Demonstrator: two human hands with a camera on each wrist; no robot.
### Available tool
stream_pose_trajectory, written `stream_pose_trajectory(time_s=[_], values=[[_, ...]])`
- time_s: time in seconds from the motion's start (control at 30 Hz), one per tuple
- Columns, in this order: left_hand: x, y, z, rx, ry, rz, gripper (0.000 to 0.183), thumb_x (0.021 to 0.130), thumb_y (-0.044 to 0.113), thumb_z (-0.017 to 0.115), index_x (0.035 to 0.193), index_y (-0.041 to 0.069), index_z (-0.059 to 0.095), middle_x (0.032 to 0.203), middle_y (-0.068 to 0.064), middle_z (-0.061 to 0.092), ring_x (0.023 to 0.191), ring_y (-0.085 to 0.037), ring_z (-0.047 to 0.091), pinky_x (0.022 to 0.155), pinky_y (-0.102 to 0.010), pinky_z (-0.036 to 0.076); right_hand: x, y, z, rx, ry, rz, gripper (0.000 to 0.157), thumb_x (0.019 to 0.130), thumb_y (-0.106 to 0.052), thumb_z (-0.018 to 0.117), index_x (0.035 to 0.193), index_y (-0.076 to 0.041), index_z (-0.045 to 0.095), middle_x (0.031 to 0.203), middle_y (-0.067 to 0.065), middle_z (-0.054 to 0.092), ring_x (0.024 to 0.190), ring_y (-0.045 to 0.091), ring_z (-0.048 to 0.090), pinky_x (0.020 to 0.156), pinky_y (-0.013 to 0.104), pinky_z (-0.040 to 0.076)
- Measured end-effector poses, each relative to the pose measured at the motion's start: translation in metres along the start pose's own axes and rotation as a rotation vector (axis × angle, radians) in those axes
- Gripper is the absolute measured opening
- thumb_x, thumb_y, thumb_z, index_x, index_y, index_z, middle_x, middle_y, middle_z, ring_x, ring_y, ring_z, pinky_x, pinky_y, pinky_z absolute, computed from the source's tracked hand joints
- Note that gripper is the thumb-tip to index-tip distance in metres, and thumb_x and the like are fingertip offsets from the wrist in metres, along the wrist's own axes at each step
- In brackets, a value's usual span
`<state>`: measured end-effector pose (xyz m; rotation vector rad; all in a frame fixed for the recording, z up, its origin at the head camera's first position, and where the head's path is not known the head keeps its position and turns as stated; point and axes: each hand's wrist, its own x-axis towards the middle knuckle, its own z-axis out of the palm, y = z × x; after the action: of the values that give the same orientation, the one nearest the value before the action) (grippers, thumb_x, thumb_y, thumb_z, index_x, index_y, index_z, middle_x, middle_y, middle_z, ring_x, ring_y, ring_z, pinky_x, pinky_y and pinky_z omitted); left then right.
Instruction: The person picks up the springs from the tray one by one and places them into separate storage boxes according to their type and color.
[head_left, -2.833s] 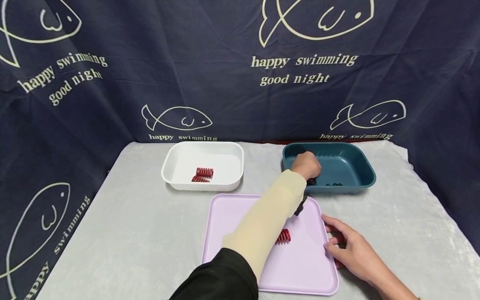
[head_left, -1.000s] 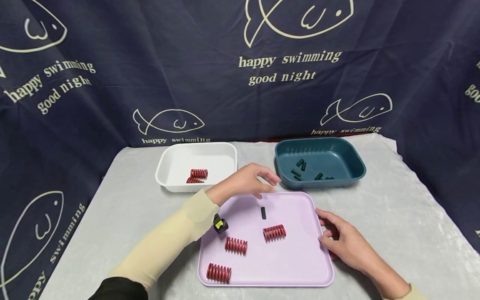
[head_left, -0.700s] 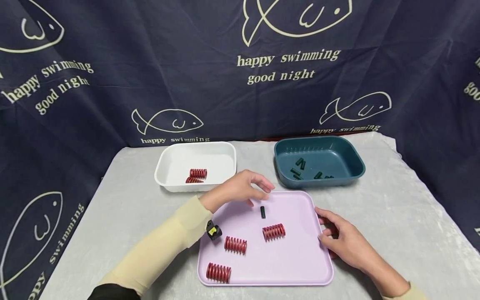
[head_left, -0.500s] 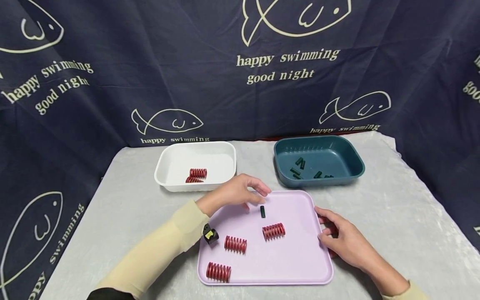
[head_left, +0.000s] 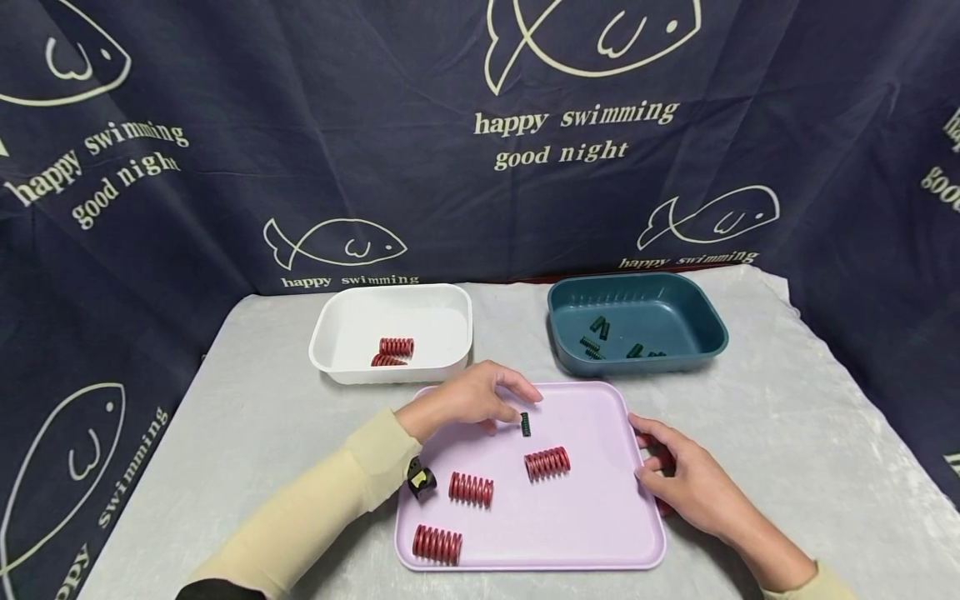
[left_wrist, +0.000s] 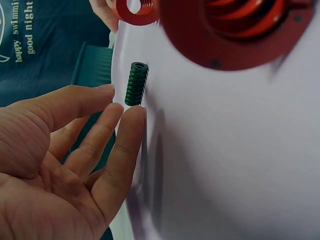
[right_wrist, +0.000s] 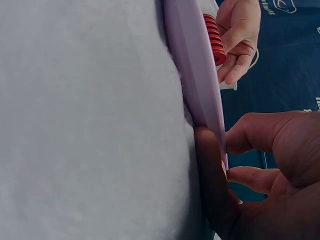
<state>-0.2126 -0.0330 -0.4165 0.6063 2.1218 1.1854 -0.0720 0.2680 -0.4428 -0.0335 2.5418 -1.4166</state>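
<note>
Though head view hides some, right fingers (right_wrist: pixel 211 167) pinch the tray (right_wrist: pixel 192 70), left fingers (left_wrist: pixel 120 157) spread.

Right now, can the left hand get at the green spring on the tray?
Looks like yes: the left hand is open right beside the green spring, with nothing visible between them. The nearest red spring lies apart, on the person's side.

Green spring (left_wrist: pixel 135 86) glossy metal; tray (head_left: pixel 585 517) smooth plastic; backdrop (head_left: pixel 420 125) cloth.
</note>
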Motion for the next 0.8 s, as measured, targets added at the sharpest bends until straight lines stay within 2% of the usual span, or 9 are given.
stream_pose_trajectory(time_s=[0.1,0.37,0.67,0.8], values=[[0.0004,0.0000,0.0010,0.022,-0.003,0.004,0.038,0.083,-0.011,0.077,0.113,0.012,0.080,0.115,0.003,0.073,0.059,-0.016,0.060,0.053,-0.029,0.059,-0.0002,-0.0002,0.0004,-0.001,0.003,0.002,0.069,0.090,0.002,0.070,0.153,0.002,0.042,0.123,0.015,0.058,0.085,0.014,0.058,0.051,0.034,0.059],[0.0013,-0.0014,0.0058,0.105,-0.071,0.044,0.042,0.080,-0.014,0.074,0.111,0.014,0.081,0.105,0.004,0.076,0.056,-0.011,0.055,0.053,-0.024,0.056,-0.0006,-0.0009,0.0007,-0.008,0.008,0.000,0.069,0.089,0.003,0.069,0.152,0.002,0.043,0.123,0.015,0.058,0.085,0.015,0.058,0.051,0.034,0.058],[0.0009,-0.0031,0.0078,0.262,0.004,0.084,0.029,0.080,-0.004,0.084,0.100,0.016,0.083,0.086,0.008,0.075,0.064,-0.004,0.062,0.055,-0.020,0.055,-0.0005,-0.0022,0.0007,-0.035,0.018,-0.005,0.067,0.089,0.002,0.070,0.151,0.002,0.044,0.120,0.014,0.058,0.085,0.015,0.057,0.052,0.032,0.057],[-0.0009,-0.0037,0.0068,0.228,0.023,0.093,0.026,0.081,-0.005,0.083,0.100,0.012,0.083,0.085,0.005,0.074,0.064,-0.004,0.062,0.056,-0.020,0.055,-0.0006,-0.0024,0.0006,-0.042,0.015,0.000,0.068,0.089,0.002,0.071,0.151,0.002,0.044,0.120,0.014,0.058,0.086,0.015,0.057,0.053,0.031,0.058]])
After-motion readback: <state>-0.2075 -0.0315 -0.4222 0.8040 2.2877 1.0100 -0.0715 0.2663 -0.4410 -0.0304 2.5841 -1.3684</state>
